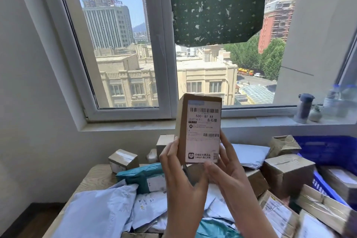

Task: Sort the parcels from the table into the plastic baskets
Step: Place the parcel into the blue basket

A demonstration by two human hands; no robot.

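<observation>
Upper-floor city room, being used as a parcel sorting spot: a wooden table [92,177] is being covered by mailer bags [100,208] and taped cartons [287,172], more cartons are being held in a blue plastic basket [326,150], rooftops [204,65] are being shown through the window [154,44].

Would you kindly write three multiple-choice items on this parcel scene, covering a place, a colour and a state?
1. Where is the blue basket?
A. at the right of the view
B. at the left of the view
C. on the windowsill

2. What colour is the soft mailer just beside the left hand?
A. red
B. teal
C. yellow

3. How is the labelled box held?
A. lying flat on the table
B. upright by both hands
C. by one hand alone

Answers:
1 A: its blue wall shows at the right edge.
2 B: its wrap is plainly teal.
3 B: the left hand and right hand grip its lower sides, label facing the camera.
</observation>
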